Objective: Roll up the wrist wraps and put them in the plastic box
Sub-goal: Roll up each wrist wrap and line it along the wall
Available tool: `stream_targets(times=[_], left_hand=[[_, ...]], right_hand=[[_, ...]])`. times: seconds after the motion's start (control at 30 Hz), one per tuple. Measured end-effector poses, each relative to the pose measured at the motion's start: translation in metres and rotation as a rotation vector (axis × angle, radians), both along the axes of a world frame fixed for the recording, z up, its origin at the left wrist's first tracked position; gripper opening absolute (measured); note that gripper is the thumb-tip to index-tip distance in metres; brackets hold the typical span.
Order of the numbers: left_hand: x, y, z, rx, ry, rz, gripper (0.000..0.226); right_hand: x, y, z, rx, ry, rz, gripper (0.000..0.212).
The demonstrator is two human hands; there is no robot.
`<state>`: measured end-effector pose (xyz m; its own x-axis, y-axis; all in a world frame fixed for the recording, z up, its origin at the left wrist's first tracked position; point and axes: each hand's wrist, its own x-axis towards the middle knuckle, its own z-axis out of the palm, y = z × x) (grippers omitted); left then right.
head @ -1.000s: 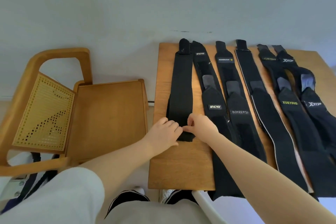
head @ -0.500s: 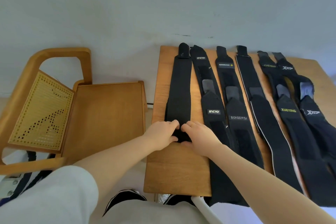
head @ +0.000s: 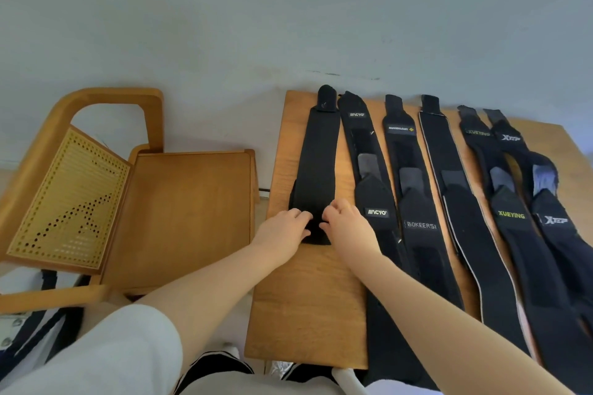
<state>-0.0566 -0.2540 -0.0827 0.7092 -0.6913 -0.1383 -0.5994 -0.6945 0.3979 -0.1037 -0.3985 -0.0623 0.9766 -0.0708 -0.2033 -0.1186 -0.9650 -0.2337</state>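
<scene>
On the counter (head: 308, 314), your left hand (head: 282, 229) and right hand (head: 348, 228) each grip the rolled near end of the leftmost wrist wrap (head: 317, 167), fingers curled.

Six black wrist wraps are laid out side by side, all running lengthwise away from the near edge. The leftmost wrap (head: 317, 163) is plain, no label showing, and its near end is bunched into a small roll. Next is the IINCYO wrap (head: 372, 189), then the BOKEERSI wrap (head: 414, 202), then a white-edged wrap (head: 462, 208). Furthest right are the XUEYING wrap (head: 510, 221) and the XTEP wrap (head: 552, 218), lying a bit wavy. The plastic box isn't in view.
</scene>
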Motion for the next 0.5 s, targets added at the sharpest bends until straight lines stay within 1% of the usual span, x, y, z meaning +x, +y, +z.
stream_targets(times=[0.07, 0.13, 0.2, 0.3, 0.4, 0.5], left_hand=[[0.000, -0.002, -0.004, -0.017, -0.005, 0.030, 0.042], [0.001, -0.004, -0.006, -0.026, -0.007, 0.058, 0.042], [0.006, -0.006, -0.004, -0.043, 0.027, 0.091, 0.042], [0.011, -0.010, 0.000, -0.103, 0.061, 0.164, 0.039], [0.009, -0.009, 0.002, -0.107, -0.034, 0.161, 0.038], [0.010, -0.004, -0.002, -0.053, -0.107, 0.063, 0.052]], right_hand=[[-0.007, 0.005, -0.005, -0.055, -0.090, 0.119, 0.031], [-0.010, 0.003, -0.009, -0.056, -0.077, 0.162, 0.038], [-0.008, -0.002, -0.011, -0.124, -0.046, 0.213, 0.046], [0.001, -0.006, -0.008, -0.198, -0.032, 0.249, 0.049], [0.012, -0.008, -0.006, -0.170, 0.028, 0.270, 0.050], [0.024, -0.014, -0.002, -0.072, 0.159, 0.246, 0.055]])
